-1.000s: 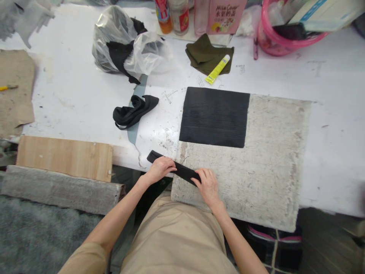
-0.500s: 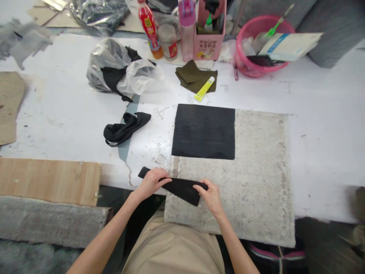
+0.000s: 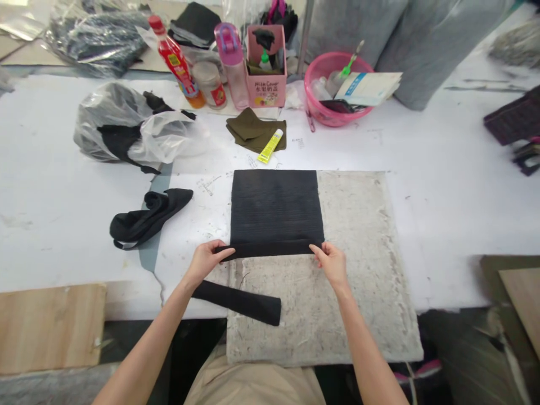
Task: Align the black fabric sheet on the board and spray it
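A narrow black fabric strip [image 3: 270, 248] is stretched between my two hands along the near edge of a black ribbed rectangular panel [image 3: 274, 202]. My left hand [image 3: 206, 261] pinches the strip's left end, and my right hand [image 3: 332, 263] pinches the right end near the panel's corner. Closer to my body, a second black fabric strip [image 3: 248, 305] lies slantwise, partly on the grey worn board [image 3: 358, 281]; my left forearm covers its left end. The panel rests on this board's upper left part.
A rolled black cloth [image 3: 149, 216] lies to the left, below a clear plastic bag [image 3: 122, 121]. Behind the panel are a yellow tube [image 3: 270, 146] on olive cloth [image 3: 248, 126], a red bottle [image 3: 177, 62], a pink box [image 3: 265, 84] and a pink basin [image 3: 337, 115].
Both hands have moved forward from the board's near edge to the panel's near edge, holding a strip flat along it. One strip now lies loose on the board. The view has shifted.
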Demonstrator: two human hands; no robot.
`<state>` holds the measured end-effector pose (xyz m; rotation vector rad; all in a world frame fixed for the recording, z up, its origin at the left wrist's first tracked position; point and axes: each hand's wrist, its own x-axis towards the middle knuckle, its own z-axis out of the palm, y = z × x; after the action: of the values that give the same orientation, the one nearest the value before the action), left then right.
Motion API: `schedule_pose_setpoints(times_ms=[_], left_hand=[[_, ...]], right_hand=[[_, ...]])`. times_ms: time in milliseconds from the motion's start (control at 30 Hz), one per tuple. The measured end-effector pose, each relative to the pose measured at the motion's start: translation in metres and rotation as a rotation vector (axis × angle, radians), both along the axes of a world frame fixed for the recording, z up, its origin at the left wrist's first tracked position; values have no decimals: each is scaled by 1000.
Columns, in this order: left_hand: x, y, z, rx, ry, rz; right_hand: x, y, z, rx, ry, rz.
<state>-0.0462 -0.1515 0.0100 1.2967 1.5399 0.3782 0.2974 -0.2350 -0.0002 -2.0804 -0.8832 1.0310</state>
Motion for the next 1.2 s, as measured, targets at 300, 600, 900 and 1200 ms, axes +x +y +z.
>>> schedule_pose_setpoints(times_ms=[300, 600, 900, 1200], left_hand=[[16, 1, -15, -17, -73, 85], [12, 1, -28, 40, 32, 107], [15, 2, -23, 16, -62, 151], [13, -1, -30, -20, -145, 216]], right_hand=[[16, 9, -6, -6, -475, 105], [17, 11, -15, -117, -532, 131], [21, 14, -13, -185, -513, 164], [22, 15, -11, -188, -423, 130]])
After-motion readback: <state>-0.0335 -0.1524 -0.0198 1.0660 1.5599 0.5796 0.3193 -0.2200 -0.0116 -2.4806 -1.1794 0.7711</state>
